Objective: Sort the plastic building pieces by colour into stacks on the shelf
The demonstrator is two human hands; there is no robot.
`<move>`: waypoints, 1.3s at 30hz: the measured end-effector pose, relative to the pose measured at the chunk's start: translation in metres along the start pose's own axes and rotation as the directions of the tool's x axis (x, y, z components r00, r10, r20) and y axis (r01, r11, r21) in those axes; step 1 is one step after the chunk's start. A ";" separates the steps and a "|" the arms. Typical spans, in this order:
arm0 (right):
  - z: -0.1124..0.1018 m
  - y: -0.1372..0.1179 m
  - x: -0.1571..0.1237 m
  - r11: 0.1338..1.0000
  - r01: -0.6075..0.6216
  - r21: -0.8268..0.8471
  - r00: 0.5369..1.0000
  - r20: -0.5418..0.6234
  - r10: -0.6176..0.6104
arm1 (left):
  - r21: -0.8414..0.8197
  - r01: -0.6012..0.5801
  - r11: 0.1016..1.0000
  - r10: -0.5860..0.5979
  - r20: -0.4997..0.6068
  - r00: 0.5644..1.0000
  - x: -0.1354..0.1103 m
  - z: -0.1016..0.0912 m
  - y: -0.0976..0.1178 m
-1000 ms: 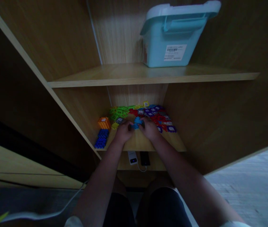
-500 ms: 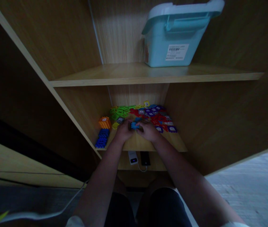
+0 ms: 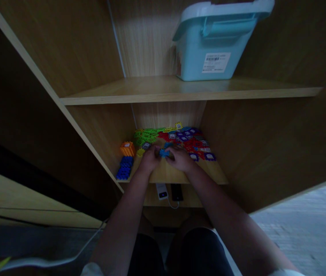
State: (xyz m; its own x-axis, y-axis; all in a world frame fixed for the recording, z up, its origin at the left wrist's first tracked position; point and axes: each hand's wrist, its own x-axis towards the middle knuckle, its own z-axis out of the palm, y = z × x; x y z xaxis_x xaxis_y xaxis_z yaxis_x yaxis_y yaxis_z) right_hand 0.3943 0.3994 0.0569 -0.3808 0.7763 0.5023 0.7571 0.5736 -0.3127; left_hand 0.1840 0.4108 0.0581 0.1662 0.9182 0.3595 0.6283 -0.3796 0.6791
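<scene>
Both my hands meet over the lower shelf [image 3: 168, 174] of a wooden cabinet. My left hand [image 3: 149, 160] and my right hand [image 3: 181, 159] are closed together on a small light-blue toy piece [image 3: 164, 153]. Behind them lies a spread of interlocking plastic pieces: green [image 3: 145, 135], red [image 3: 193, 145], purple [image 3: 185, 135] and yellow [image 3: 177, 125]. An orange block [image 3: 127, 148] and a stack of dark-blue pieces [image 3: 123, 168] sit at the left of the shelf.
A pale-blue lidded storage bin [image 3: 213, 42] with a white label stands on the upper shelf [image 3: 122, 92]. Below the lower shelf lie a white power bank [image 3: 162, 191] with a cable and a black phone [image 3: 177, 192]. My knees are at the bottom.
The hands have shifted slightly nearer and together, still working the light-blue piece between them. Little else has moved.
</scene>
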 end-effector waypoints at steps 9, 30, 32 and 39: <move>0.001 0.001 0.000 0.999 -0.035 0.009 0.999 -0.011 0.035 | 0.009 0.020 1.000 -0.020 0.003 1.000 -0.001 -0.004 0.007; 0.002 0.002 -0.001 0.999 -0.045 0.004 0.999 0.001 0.045 | 0.034 0.054 0.998 -0.051 -0.093 0.994 0.000 -0.003 0.005; 0.001 0.002 0.000 0.999 -0.044 0.000 0.999 0.006 0.044 | 0.035 0.052 0.998 -0.048 -0.094 0.994 0.001 -0.002 0.004; 0.001 0.002 0.000 0.999 -0.039 0.005 0.999 0.003 0.039 | 0.031 0.048 0.998 -0.045 -0.092 0.995 -0.001 -0.004 0.008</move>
State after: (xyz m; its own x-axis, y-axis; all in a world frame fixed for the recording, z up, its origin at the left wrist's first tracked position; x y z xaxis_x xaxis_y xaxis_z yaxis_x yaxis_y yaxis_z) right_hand 0.3956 0.4010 0.0549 -0.3525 0.7991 0.4870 0.7687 0.5440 -0.3364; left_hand 0.1857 0.4067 0.0655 0.0673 0.9201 0.3858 0.6585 -0.3314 0.6757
